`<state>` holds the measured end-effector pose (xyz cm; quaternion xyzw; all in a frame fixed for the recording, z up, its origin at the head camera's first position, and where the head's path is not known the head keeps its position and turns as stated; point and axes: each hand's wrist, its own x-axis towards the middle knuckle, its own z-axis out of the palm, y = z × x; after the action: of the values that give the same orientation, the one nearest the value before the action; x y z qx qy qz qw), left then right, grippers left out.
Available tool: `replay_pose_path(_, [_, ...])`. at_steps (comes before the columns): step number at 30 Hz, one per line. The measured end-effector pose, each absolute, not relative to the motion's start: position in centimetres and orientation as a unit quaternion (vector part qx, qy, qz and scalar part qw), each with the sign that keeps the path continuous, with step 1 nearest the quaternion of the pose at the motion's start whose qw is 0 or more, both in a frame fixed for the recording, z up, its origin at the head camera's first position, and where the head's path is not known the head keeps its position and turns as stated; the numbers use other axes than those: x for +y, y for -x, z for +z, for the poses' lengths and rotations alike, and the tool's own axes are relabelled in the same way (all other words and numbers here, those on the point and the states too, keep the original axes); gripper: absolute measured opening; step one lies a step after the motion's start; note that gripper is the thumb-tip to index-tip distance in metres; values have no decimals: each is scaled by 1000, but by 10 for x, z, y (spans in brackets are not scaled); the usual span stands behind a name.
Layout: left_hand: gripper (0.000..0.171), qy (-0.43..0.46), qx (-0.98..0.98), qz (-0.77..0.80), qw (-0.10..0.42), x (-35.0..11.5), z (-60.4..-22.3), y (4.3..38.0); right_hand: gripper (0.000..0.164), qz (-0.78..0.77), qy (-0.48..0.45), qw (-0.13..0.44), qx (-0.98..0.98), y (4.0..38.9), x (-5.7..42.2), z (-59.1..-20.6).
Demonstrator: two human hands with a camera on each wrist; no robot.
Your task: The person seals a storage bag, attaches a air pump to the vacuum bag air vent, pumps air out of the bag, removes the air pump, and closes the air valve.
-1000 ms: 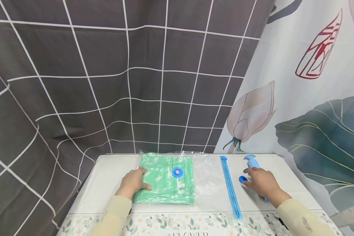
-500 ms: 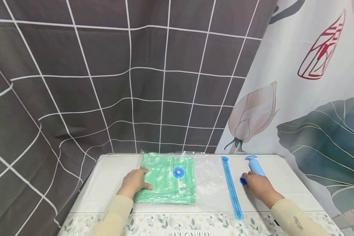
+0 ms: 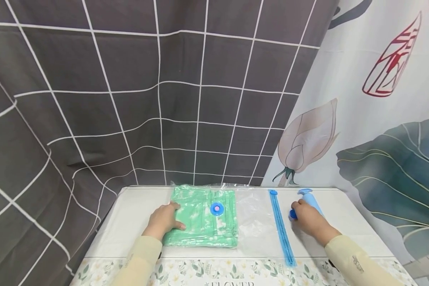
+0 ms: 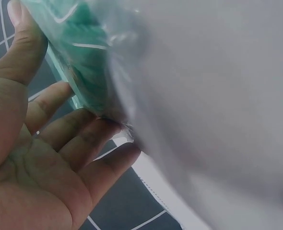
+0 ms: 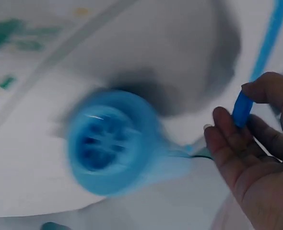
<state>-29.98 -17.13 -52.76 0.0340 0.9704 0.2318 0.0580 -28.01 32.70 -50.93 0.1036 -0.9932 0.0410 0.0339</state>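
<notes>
A clear vacuum storage bag lies on the table with folded green fabric inside it. A round blue valve with a pink centre sits on the bag. At the bag's left edge rests my left hand, fingers spread; the left wrist view shows its fingertips touching the plastic. My right hand pinches a small blue valve cap between thumb and fingers, just above the table. Beside that hand lies a light blue hand pump, partly hidden by it; the right wrist view shows the pump's round end.
The bag's blue zip strip runs along its right side, with a slider at the far end. A floral cloth band covers the table's front. Dark grid curtain and a white printed curtain hang behind.
My right hand has come down to the blue valve cap on the table, pinched it and tilted it up. My left hand has stayed at the bag's edge.
</notes>
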Motion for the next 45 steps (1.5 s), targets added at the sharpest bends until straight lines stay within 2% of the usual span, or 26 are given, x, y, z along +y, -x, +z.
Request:
replay_pose_path(5, [95, -27, 972, 226, 56, -175, -525, 296, 46, 140, -99, 10, -985, 294, 276, -491])
replay_pose_path(9, [93, -30, 972, 226, 53, -173, -522, 296, 45, 216, -121, 2, -969, 303, 228, -489])
replay_pose_path(18, [94, -23, 972, 226, 56, -166, -526, 299, 37, 223, -174, 21, -959, 318, 151, -489])
replay_pose_path(33, [95, -23, 973, 224, 54, -167, -527, 300, 36, 170, -236, 21, -957, 328, 115, -510])
replay_pose_path(35, [95, -22, 973, 224, 53, -167, -526, 300, 38, 161, -251, 30, -954, 333, 116, -518])
replay_pose_path(38, [95, -18, 973, 224, 53, -167, -525, 299, 40, 140, -285, 67, -946, 354, 123, -550])
replay_pose_path(40, [94, -19, 973, 223, 53, -167, -525, 299, 42, 139, -292, 74, -943, 356, 124, -555])
replay_pose_path(42, [94, -20, 973, 222, 53, -166, -526, 300, 41, 144, -295, 75, -942, 354, 122, -553])
replay_pose_path(45, [94, -21, 974, 220, 54, -167, -526, 300, 38, 159, -280, 47, -946, 334, 113, -525])
